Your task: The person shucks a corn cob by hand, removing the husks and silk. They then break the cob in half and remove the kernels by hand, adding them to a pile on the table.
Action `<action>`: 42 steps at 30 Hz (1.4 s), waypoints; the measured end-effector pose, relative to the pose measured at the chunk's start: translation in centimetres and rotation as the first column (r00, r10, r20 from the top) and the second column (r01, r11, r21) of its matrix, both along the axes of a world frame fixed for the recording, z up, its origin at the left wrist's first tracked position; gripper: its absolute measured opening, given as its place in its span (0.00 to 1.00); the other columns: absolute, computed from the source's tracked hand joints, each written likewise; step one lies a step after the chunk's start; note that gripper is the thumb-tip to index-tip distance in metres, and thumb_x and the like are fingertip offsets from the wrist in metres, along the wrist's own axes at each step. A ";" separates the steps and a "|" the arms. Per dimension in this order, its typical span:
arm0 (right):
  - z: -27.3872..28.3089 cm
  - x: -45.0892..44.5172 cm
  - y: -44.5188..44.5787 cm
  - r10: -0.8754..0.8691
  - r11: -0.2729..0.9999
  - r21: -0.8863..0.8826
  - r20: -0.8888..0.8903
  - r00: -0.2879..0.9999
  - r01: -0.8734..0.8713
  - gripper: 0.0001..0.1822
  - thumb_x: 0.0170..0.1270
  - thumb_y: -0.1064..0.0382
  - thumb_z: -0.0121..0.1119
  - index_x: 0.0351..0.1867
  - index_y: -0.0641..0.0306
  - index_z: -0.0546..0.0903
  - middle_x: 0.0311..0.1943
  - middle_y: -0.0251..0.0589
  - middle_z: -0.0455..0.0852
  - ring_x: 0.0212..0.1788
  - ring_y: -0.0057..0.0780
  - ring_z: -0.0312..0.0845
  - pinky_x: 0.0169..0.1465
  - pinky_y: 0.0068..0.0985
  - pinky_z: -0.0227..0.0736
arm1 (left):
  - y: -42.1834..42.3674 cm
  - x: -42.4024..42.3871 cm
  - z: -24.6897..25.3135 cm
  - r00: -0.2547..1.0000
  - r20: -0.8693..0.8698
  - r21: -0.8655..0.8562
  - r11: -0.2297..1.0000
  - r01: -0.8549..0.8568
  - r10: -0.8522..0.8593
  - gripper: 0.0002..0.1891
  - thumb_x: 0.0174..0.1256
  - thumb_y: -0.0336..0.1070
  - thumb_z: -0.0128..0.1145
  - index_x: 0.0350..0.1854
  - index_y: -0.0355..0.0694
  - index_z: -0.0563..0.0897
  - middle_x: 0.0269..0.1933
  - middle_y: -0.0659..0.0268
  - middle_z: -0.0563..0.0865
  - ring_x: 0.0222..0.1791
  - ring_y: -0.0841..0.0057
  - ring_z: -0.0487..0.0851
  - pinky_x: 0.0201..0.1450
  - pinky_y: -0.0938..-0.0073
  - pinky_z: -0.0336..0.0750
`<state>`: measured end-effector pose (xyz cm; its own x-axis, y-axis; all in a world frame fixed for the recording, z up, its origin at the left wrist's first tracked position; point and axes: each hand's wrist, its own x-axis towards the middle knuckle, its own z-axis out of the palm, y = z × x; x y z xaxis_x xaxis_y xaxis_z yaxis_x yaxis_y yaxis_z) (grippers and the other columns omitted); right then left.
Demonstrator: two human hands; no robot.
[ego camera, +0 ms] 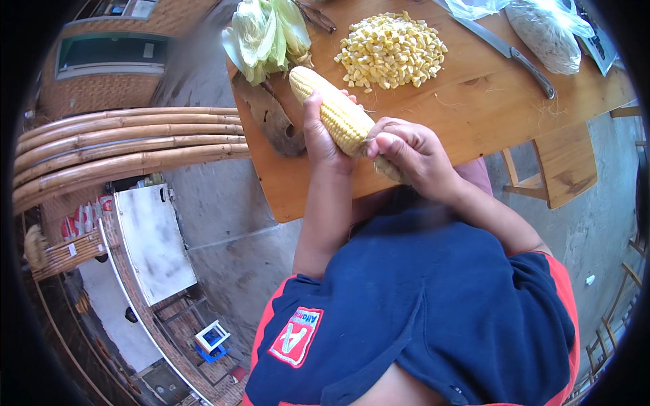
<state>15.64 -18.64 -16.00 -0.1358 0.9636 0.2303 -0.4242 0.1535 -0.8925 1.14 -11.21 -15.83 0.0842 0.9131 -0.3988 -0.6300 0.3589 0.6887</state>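
A husked ear of pale yellow corn (pixel 336 114) slants over the near edge of the table, its tip pointing away to the left. My left hand (pixel 327 137) wraps around its middle, thumb on top of the kernels. At the stalk end, my right hand (pixel 414 155) pinches the base with thumb and fingers, and a greenish stalk or bit of husk (pixel 388 170) shows beneath it. Beyond the ear lies a heap of loose corn kernels (pixel 391 51). Peeled green husks (pixel 269 38) with silk rest at the left corner of the table.
On the wooden table (pixel 472 111) lie a knife (pixel 502 48) with a dark handle, a filled clear plastic bag (pixel 546 38) and a dark flat wooden piece (pixel 274 119). Bamboo poles (pixel 132 134) run along the left. A wooden chair (pixel 563 167) stands at the right.
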 end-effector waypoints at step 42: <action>11.9 5.1 2.1 -0.404 0.815 0.553 0.332 0.852 0.171 0.24 0.76 0.53 0.47 0.20 0.64 0.75 0.25 0.37 0.79 0.27 0.18 0.67 0.32 0.21 0.61 | 0.0 0.5 -4.0 0.969 -0.219 0.467 0.884 -0.001 0.117 0.19 0.69 0.41 0.55 0.56 0.38 0.68 0.39 0.59 0.80 0.35 0.70 0.84 0.36 0.67 0.84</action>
